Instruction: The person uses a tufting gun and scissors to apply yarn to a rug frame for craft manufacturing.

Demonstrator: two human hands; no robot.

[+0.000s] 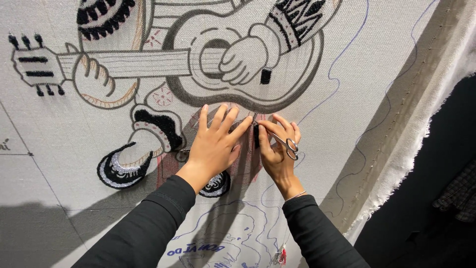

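Left hand is laid flat, fingers spread, on the stretched tufting cloth; small scissors are gripped by right hand, just right of it. Tufted so far: boots, cuff, hair patches; guitar & most outlines are left bare, approx. early stage.

Both arms reach forward in black sleeves. The left hand lies flat, fingers spread. The right hand, just beside it, is curled, thumb and fingertips pinched together.

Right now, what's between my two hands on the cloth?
In the head view, a small black tufted patch sits between the left hand and the right hand, which holds small scissors, on the stretched cloth.
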